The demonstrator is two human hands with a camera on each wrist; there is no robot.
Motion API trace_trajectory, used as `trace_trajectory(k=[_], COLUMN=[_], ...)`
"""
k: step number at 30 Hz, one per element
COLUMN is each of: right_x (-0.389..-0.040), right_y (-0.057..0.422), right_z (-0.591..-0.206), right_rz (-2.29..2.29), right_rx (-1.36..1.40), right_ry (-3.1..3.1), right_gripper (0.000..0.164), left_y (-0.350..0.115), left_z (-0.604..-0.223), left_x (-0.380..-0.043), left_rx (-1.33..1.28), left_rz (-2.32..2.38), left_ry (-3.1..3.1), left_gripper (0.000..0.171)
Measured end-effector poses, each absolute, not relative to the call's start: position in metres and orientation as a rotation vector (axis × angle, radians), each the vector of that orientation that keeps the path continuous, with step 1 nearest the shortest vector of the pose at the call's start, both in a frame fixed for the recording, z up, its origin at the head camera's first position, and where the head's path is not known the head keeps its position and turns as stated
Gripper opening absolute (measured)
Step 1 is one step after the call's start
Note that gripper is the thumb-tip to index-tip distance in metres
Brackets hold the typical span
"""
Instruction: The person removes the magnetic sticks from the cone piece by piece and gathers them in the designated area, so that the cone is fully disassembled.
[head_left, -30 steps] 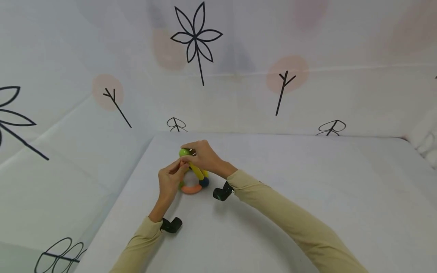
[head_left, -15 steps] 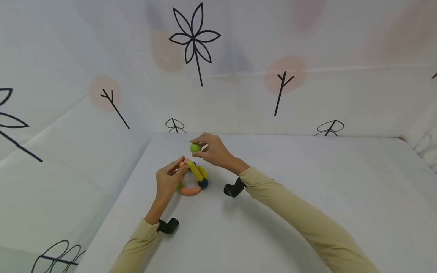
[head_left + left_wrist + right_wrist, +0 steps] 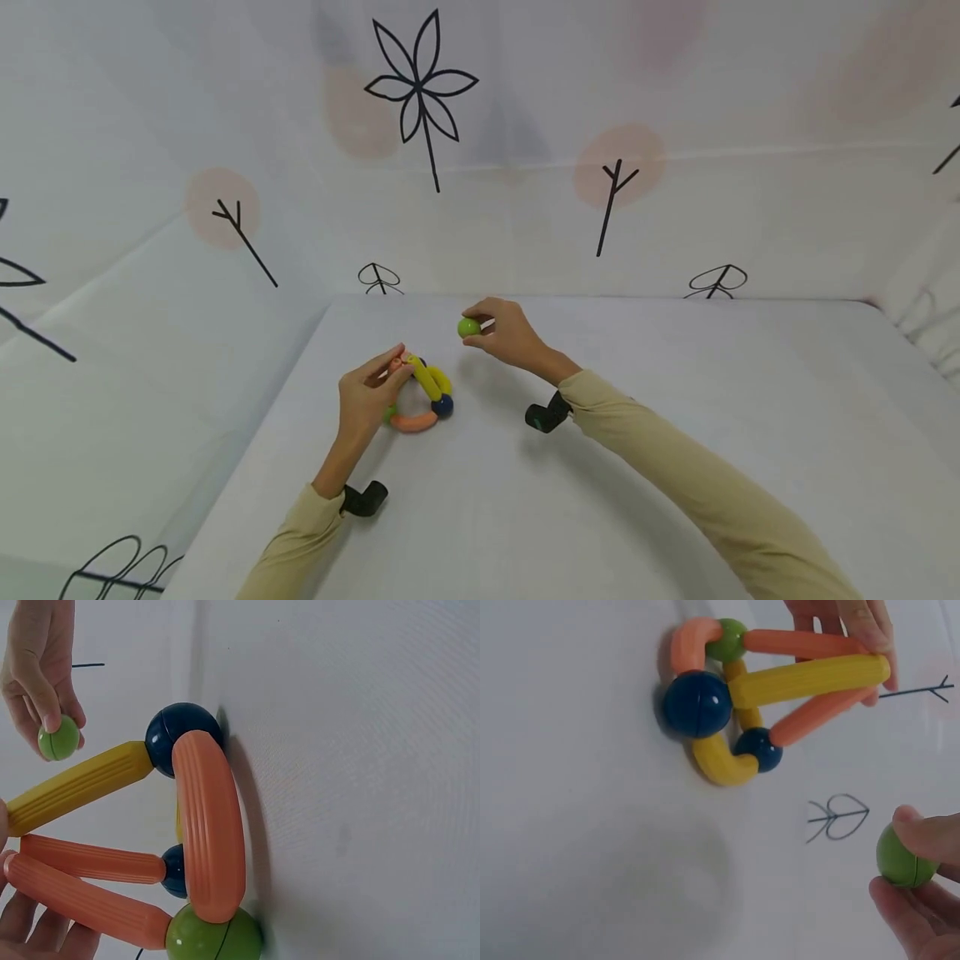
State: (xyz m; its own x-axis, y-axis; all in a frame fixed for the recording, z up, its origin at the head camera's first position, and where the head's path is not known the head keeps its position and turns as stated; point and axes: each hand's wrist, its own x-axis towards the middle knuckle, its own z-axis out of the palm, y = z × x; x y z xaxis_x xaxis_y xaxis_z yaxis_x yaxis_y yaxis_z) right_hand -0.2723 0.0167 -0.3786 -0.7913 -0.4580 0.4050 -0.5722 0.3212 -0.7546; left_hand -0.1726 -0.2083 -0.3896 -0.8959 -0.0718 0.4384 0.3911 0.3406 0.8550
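Note:
My right hand (image 3: 510, 333) pinches a green ball (image 3: 468, 327) between thumb and fingers, raised above the table and apart from the structure. A structure of sticks and balls stands on the table, its base a ring of curved orange (image 3: 210, 825) and yellow (image 3: 721, 761) pieces joined by dark blue (image 3: 697, 703) and green balls (image 3: 214, 936). Straight sticks, one yellow (image 3: 810, 681) and two orange (image 3: 97, 900), lean inward from the ring toward a common top. My left hand (image 3: 363, 400) pinches those upper stick ends together. No ball sits where they meet.
The white table (image 3: 480, 517) stretches far to the right and toward me. Behind and to the left hang white cloth walls (image 3: 510, 225) with black plant drawings. A black wrist camera (image 3: 547, 412) sits at each sleeve cuff.
My right hand has lifted the green ball off the top of the sticks and carried it to the right. My left hand stays at the stick ends.

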Motion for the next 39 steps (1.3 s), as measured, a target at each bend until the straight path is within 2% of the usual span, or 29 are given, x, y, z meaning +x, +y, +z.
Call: trace_trajectory(k=[9,30,39], right_x=[-0.285,-0.301,-0.303], right_y=[0.033,0.054,0.053], right_z=[-0.4,-0.447,-0.448], right_rz=[1.502,1.46,1.444], right_rx=[0.89,0.713,0.735], right_ry=[-2.479,-2.636,-2.617], right_gripper=[0.035,0.034,0.034], left_y=[-0.207,-0.211,-0.211], left_z=[-0.387,-0.398,-0.393], left_x=[-0.172,-0.174,-0.172], left_rx=[-0.44,-0.399,-0.319], left_rz=[-1.467,-1.611,-1.593], left_ry=[-2.236,-2.228,-2.256], left_gripper=[0.027,0.034,0.033])
